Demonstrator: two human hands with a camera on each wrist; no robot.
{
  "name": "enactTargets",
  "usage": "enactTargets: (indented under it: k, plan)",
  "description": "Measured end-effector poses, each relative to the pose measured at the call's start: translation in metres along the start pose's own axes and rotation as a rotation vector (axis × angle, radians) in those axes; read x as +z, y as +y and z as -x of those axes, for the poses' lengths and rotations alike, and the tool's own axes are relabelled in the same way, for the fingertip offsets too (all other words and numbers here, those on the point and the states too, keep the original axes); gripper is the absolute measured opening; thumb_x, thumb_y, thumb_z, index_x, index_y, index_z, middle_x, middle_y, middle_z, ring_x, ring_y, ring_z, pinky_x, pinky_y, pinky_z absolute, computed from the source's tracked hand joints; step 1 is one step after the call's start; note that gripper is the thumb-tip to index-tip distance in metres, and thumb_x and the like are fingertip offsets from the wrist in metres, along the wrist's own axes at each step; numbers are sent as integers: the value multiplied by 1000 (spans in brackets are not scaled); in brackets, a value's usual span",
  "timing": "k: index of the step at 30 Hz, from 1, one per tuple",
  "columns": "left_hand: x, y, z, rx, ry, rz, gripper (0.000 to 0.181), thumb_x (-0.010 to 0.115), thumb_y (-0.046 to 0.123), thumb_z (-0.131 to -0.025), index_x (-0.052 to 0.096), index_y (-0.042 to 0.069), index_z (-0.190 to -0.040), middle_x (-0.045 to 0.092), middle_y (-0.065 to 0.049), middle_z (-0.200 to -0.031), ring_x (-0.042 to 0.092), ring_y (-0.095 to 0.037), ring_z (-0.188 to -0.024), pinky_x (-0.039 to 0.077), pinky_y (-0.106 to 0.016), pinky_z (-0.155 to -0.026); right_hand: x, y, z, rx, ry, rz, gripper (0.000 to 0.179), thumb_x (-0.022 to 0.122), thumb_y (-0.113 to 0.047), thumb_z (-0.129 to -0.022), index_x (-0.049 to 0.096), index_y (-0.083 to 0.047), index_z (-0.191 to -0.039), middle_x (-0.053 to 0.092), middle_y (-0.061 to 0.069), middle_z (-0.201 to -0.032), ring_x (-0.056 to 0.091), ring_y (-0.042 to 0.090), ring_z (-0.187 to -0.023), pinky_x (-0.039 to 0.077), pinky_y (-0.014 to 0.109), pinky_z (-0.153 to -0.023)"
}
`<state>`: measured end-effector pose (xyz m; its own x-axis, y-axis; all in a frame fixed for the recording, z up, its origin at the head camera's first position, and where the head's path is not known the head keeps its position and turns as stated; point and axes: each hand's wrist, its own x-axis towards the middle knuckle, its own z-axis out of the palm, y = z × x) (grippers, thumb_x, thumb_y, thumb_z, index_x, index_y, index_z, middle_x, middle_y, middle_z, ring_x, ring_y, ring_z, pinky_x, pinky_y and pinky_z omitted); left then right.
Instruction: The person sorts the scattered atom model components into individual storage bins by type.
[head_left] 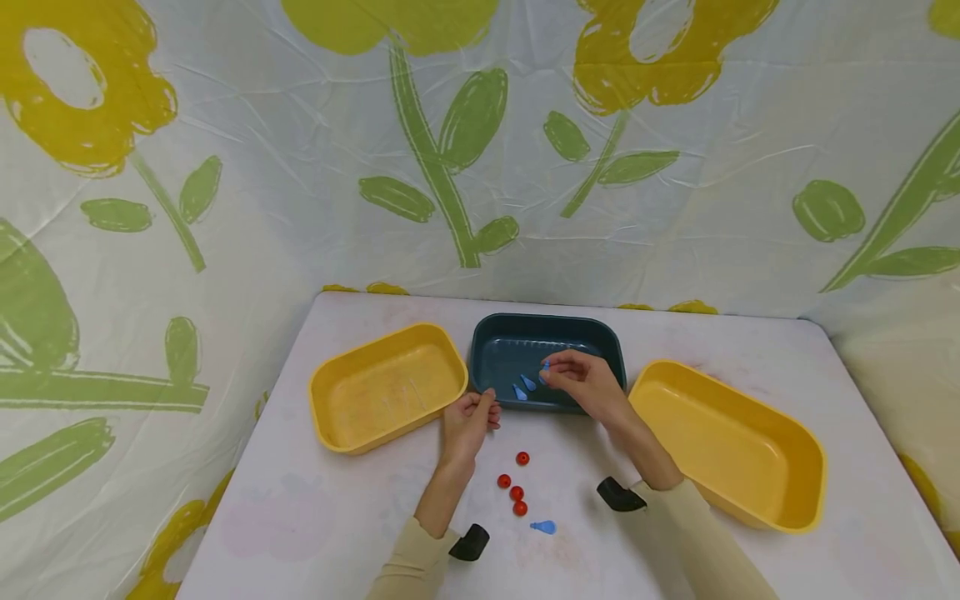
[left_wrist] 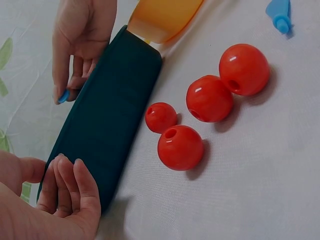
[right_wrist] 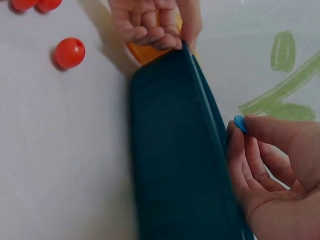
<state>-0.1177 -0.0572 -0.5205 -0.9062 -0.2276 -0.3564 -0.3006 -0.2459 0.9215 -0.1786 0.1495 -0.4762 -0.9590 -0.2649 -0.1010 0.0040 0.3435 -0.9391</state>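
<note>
A dark teal tray [head_left: 547,318] stands at the middle back of the table. My left hand [head_left: 467,423] pinches its near left corner, thumb over the rim and fingers against the outer wall. Over the tray's right half, my right hand [head_left: 594,387] holds a small blue drop-shaped piece [right_wrist: 240,123] between thumb and fingertips. Two similar blue pieces [head_left: 520,392] lie inside on the tray floor. Several round red beads [head_left: 522,458] with holes sit on the table in front, and another blue piece [head_left: 544,527] lies closer to me.
To the left is a yellow tray [head_left: 330,425] with faint, thin clear items on its floor, too indistinct to name. A larger yellow tray [head_left: 810,467] stands on the right, near my right forearm. Flower-printed cloth [head_left: 525,242] hangs behind the white table.
</note>
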Motion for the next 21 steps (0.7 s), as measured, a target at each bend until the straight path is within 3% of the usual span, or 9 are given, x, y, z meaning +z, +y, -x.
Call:
enactTargets:
  k: [5,12,21]
  plan:
    - [0,0,0,-2,2,-9,24,67,23,-102,67,0,-94,69,-7,-85,67,-26,-79,58,-23,-74,1,6,-6,-11,6,56,30,71,-17,-99,67,3,-122,71,16,-108,72,32,-96,55,17,-83]
    - [0,-1,0,-5,1,-6,24,67,23,-102,67,0,-95,70,-8,-86,67,-36,-86,58,-23,-74,2,12,-12,-17,6,158,25,72,-13,-98,68,1,-118,72,14,-106,70,27,-92,56,19,-82]
    - [0,0,0,-2,-2,-3,24,67,23,-102,67,0,-95,69,-7,-85,67,-35,-86,58,-23,-74,4,11,-21,16,-45,267,20,71,-6,-97,68,3,-115,71,13,-99,66,25,-89,59,35,-86]
